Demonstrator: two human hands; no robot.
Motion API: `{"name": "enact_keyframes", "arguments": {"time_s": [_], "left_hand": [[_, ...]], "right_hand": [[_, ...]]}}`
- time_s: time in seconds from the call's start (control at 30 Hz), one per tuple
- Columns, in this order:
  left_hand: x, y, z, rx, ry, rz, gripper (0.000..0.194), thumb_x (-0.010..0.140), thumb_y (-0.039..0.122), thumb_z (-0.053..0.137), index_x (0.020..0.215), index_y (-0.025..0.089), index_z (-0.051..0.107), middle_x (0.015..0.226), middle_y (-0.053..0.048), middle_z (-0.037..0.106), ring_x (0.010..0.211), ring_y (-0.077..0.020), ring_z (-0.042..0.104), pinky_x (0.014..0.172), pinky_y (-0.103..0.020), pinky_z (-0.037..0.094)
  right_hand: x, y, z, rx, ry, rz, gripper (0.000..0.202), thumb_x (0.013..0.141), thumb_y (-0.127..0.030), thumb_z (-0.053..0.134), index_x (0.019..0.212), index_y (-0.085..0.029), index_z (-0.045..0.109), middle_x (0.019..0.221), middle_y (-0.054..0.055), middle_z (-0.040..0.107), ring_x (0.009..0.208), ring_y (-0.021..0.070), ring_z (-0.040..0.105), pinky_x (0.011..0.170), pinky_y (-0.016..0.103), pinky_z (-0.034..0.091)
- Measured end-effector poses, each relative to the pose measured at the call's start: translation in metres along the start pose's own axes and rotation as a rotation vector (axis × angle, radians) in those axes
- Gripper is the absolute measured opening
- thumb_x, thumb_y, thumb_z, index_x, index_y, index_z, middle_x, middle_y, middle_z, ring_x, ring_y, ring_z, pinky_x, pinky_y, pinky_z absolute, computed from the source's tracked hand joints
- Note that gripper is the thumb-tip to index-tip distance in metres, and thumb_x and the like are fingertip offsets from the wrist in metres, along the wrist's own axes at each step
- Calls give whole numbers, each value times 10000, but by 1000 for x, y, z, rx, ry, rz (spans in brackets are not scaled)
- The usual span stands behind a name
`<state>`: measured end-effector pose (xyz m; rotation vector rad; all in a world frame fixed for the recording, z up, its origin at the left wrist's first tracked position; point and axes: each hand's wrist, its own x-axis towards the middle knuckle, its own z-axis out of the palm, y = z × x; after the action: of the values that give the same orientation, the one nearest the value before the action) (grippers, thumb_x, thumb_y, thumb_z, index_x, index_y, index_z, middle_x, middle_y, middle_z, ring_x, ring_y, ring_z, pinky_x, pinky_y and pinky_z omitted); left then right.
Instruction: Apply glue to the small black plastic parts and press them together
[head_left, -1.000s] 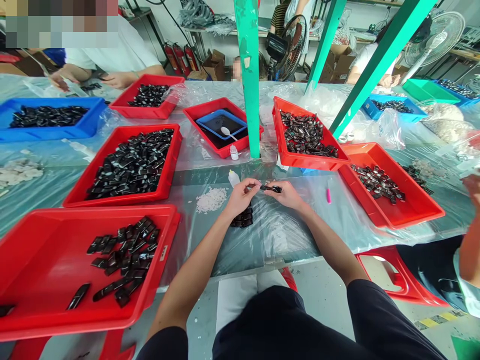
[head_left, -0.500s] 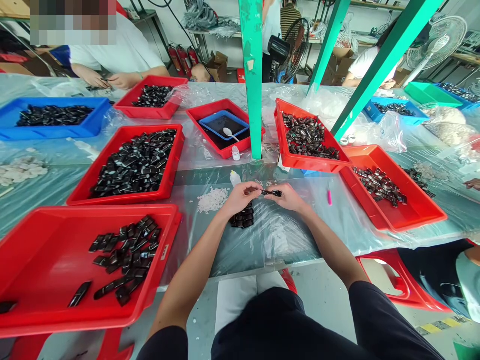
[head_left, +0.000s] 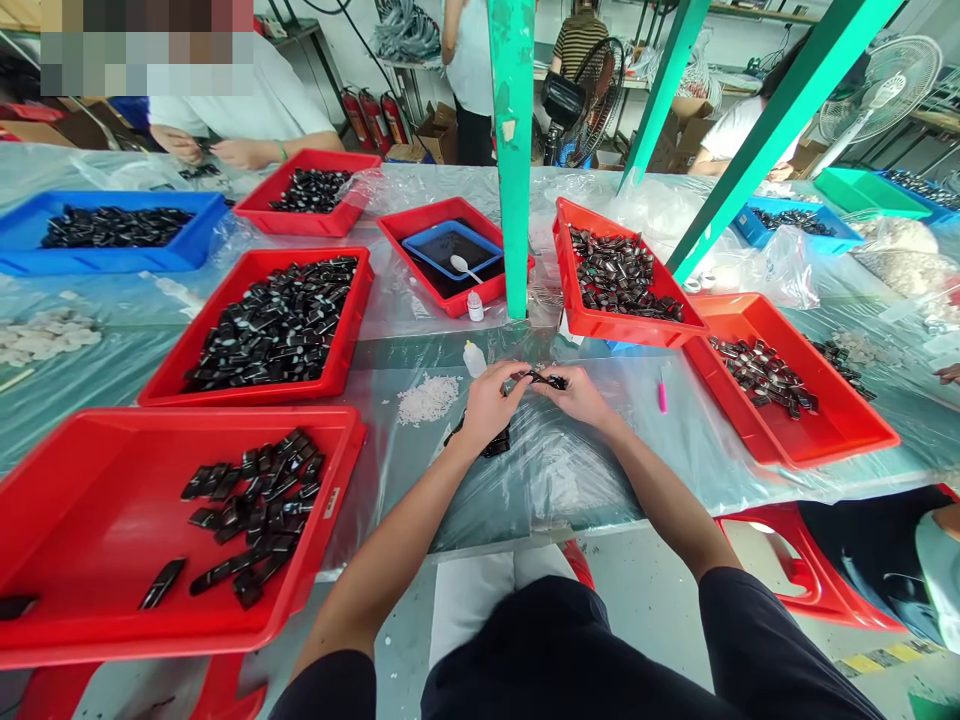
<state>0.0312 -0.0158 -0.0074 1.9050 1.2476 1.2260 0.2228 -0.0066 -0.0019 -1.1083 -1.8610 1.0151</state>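
Both hands meet over the plastic-covered table. My right hand (head_left: 579, 396) is closed on small glossy black plastic pieces (head_left: 553, 381), whose exact kind I cannot make out. The fingertips of my left hand (head_left: 492, 398) pinch the left end of the same pieces. Below my left wrist lies a group of similar black parts (head_left: 498, 443), partly hidden by the hand. A pile of small whitish bits (head_left: 428, 400) is to the left of my left hand. Just beyond it stands a small white bottle with a yellow tip (head_left: 473, 358).
Red trays of black parts stand at left (head_left: 346, 500), mid-left (head_left: 352, 345) and right (head_left: 817, 440). A green post (head_left: 513, 160) rises behind my hands. A pink-handled tool (head_left: 662, 397) lies right of them. A co-worker's hands (head_left: 244, 153) are across the table.
My left hand has turned and its wrist has shifted right, covering more of the black parts on the table. Both hands stay at the held pieces. The view has shifted slightly.
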Motion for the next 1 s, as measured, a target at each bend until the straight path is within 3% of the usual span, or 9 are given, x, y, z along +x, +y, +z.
{"name": "enact_keyframes", "arguments": {"time_s": [0.1,0.23,0.33,0.5,0.6,0.7,0.83,1.0], "left_hand": [[1,-2,2,-122,34,-88,203,922,375,667,1004,210,750,958,-55,783,791,-159,679,639,-277,481],[3,0,2,-212,204,-122,214,889,383,701,1001,202,723,946,-52,772,844,-162,692,640,-271,473],[2,3,2,-206,269,-113,215,900,385,696,1012,202,702,952,-56,766,839,-159,692,638,-276,465],[-2,9,3,-48,97,-26,188,927,327,668,1073,214,704,1013,-59,781,961,-195,702,727,-309,489],[0,10,-3,71,145,7,178,947,297,643,1097,219,698,1050,-64,776,1042,-215,683,821,-339,502],[6,7,-16,129,183,-9,144,965,290,607,1045,213,698,1003,-61,764,944,-203,682,817,-338,503],[12,-3,-31,353,9,10,115,950,252,601,975,210,705,919,-69,738,920,-240,668,866,-378,502],[3,-12,-28,696,-224,-18,95,895,254,652,908,199,729,1026,-155,721,1074,-359,641,919,-479,488]], "right_hand": [[-1,-7,0,113,-23,48,430,852,-602,703,792,-178,658,693,-22,545,653,118,461,617,256,376],[-2,-16,2,491,-109,347,512,768,-682,769,892,-209,617,608,-78,432,436,71,356,388,224,187],[0,-18,7,749,-88,517,578,756,-751,747,885,-210,588,630,-60,486,417,70,421,338,209,141],[3,-16,14,925,-95,657,541,818,-726,701,869,-201,582,716,6,626,526,115,598,315,198,196],[3,-17,12,929,-81,625,439,804,-581,789,880,-189,604,714,-18,604,510,82,551,321,186,196],[3,-18,7,919,-47,587,418,757,-512,844,855,-188,598,691,-42,560,483,57,487,320,186,161],[4,-14,0,916,-7,573,503,683,-541,889,790,-199,536,671,-53,530,470,50,457,322,191,144],[4,-10,-3,887,7,519,551,669,-559,901,755,-207,485,692,-46,536,491,57,486,319,196,144]]}}
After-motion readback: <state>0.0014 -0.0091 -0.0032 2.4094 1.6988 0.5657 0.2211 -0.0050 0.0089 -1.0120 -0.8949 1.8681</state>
